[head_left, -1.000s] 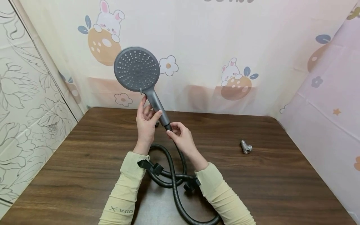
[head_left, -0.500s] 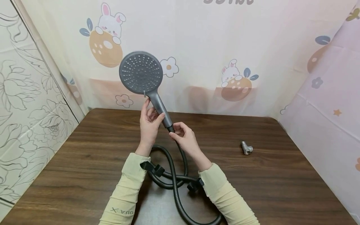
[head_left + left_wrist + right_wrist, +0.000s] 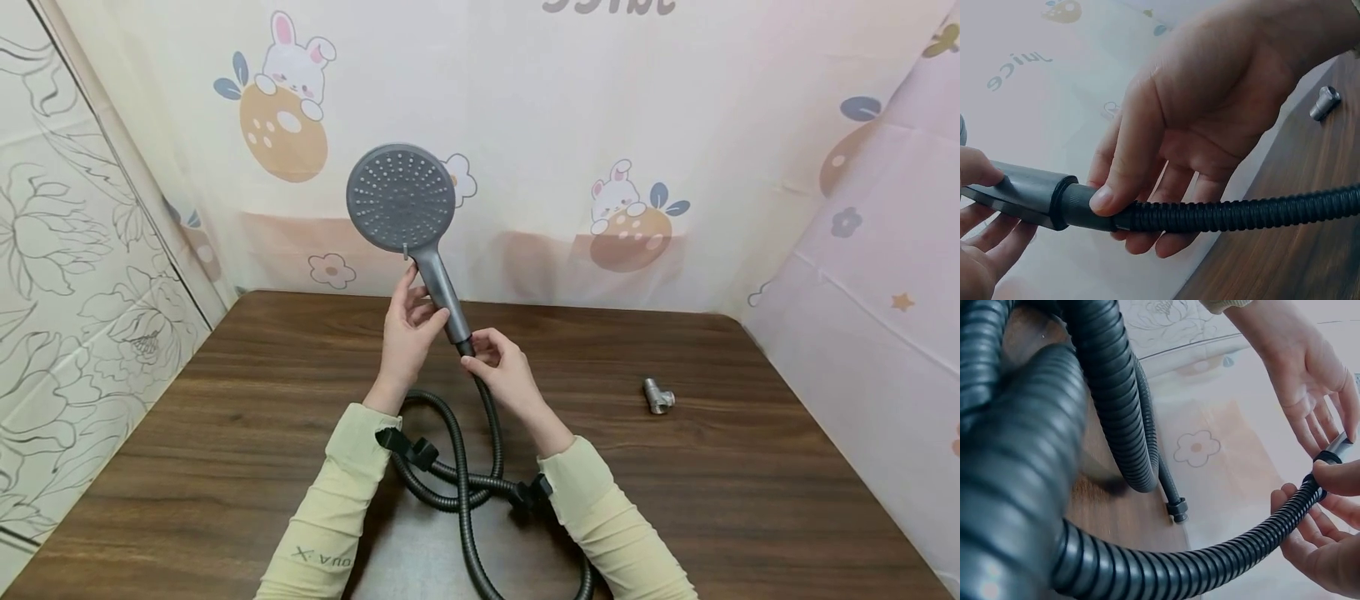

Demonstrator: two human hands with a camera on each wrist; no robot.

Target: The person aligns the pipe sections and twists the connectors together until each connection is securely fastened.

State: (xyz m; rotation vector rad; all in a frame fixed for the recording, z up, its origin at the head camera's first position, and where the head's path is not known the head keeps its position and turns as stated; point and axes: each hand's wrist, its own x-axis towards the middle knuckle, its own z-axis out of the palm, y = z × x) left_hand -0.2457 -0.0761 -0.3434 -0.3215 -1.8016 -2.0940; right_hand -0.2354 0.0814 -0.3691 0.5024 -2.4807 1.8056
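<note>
A person in pale yellow sleeves point(image 3: 311, 533) holds a grey shower head point(image 3: 401, 197) aloft above a dark wood-grain bench point(image 3: 765, 450), its round, nozzle-studded face turned toward the head camera and its handle point(image 3: 441, 293) slanting down to the right. The left hand point(image 3: 408, 342) grips the handle, thumb across the front, other fingers behind and the index finger reaching up toward the small lever point(image 3: 406, 250) under the face. Just below, the right hand point(image 3: 504, 371) pinches the smooth black collar point(image 3: 1088, 209) of a ribbed hose point(image 3: 467, 508) between thumb and fingers, the collar meeting the handle's lower end. From there the dark hose drops to the bench, looping and crossing over itself between the two forearms. The right wrist view shows its other end, capped with a black nut point(image 3: 1177, 509), near the bench's edge. Black camera mounts point(image 3: 414, 451) are strapped at the cuffs. To the right, well apart from the hose, a silvery metal fitting point(image 3: 658, 397) lies on the bench. Behind hangs a pale cloth point(image 3: 525, 108) printed with rabbits, fruit and flowers; line-drawn blossoms cover the panel point(image 3: 67, 275) at left.
</note>
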